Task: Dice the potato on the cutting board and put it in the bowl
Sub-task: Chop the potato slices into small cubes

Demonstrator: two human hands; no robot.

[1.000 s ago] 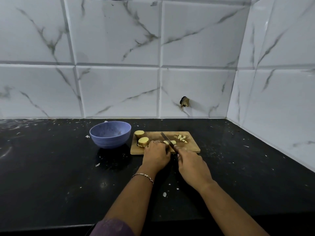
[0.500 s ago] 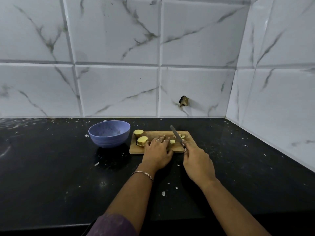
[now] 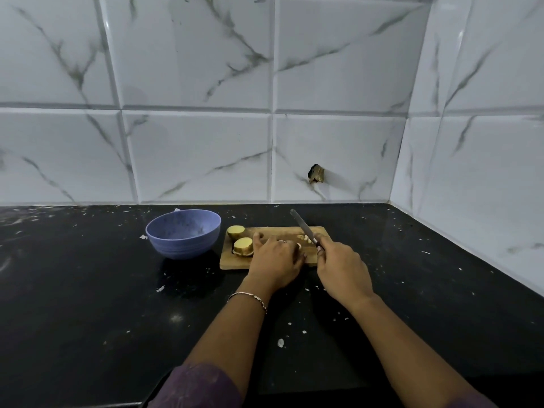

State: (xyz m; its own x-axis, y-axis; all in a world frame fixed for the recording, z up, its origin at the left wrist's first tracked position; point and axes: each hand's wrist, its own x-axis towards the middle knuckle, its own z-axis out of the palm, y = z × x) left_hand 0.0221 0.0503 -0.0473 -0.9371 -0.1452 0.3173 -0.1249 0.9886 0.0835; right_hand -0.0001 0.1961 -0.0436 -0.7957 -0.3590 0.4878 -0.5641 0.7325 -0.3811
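Potato: two cut chunks sit at the left end of the cutting board, diced bits lie toward its far right; none shows in the bowl just left of the board.
Left hand: palm down on the board, fingers curled over a mostly hidden piece.
Right hand: grips the knife by its handle, blade lifted, tip pointing away.
Doing it well: probably keep the piece flat side down, tuck fingertips behind the knuckles, and bring the blade straight down in even cuts.
Desk: black, glossy, flecked with pale scraps.
Room: white veined tiles meet in a corner at right; a dark chipped hole marks the wall behind.
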